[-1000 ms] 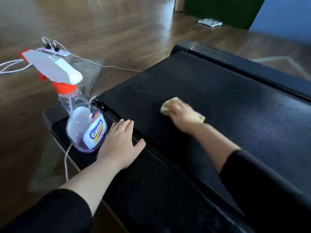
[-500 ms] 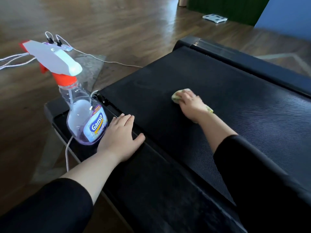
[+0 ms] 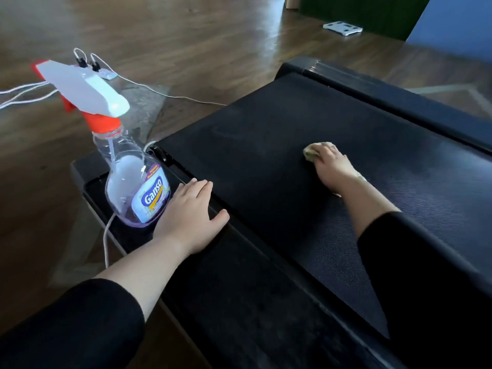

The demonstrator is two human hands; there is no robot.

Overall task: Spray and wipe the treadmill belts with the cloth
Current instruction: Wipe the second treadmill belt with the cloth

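Right hand (image 3: 330, 166) presses cloth (image 3: 311, 151) on treadmill belt (image 3: 266, 155)

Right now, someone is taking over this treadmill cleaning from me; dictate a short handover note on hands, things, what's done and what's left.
Left hand: flat on the black side rail, holding nothing, beside the clear spray bottle of purple liquid with a white trigger, which stands upright.
Right hand: presses the yellowish cloth onto the black textured treadmill belt.
Done: bottle set down, cloth on belt; how much is wiped cannot be told.
Left: wipe the rest of the belt.
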